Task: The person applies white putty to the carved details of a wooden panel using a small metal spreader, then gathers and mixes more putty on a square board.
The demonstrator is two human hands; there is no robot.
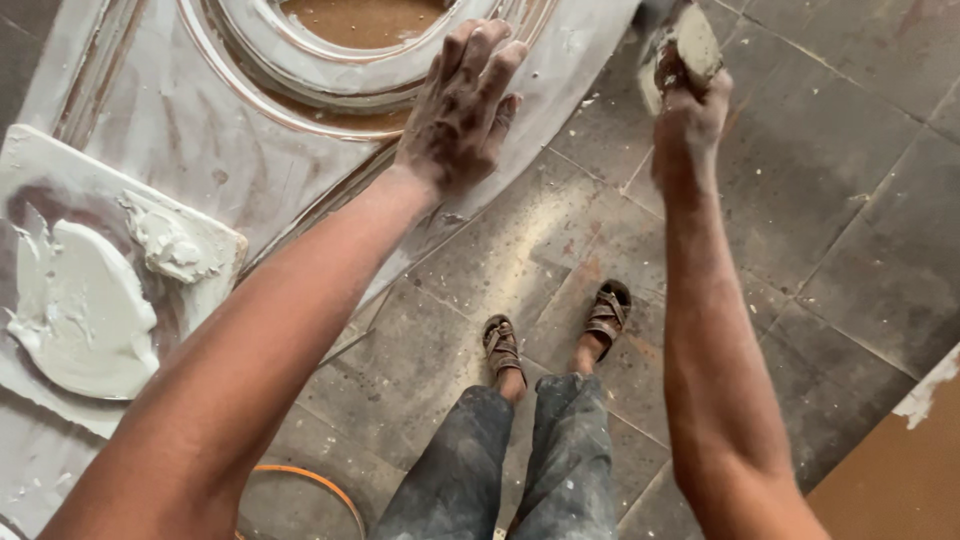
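— What is the biggest thing in front of you?

— The white-coated panel (pixel 200 150) with the round moulded ring. I take it as my landmark. It covers the top left, above the grey tiled floor (pixel 850 250).

— And on the panel?

— At its left edge lies a flat board (pixel 215 290) with a heap of white putty (pixel 80 310) on it.

— Where are your hands?

— My left hand (pixel 460 110) lies flat on the panel, near its lower right edge, fingers together and stretched, holding nothing. My right hand (pixel 690 115) is just beyond the right edge of the panel, closed in a fist around a small putty-covered tool (pixel 690 45).

— And your feet?

— My sandals (pixel 505 345) stand on the floor below the panel.
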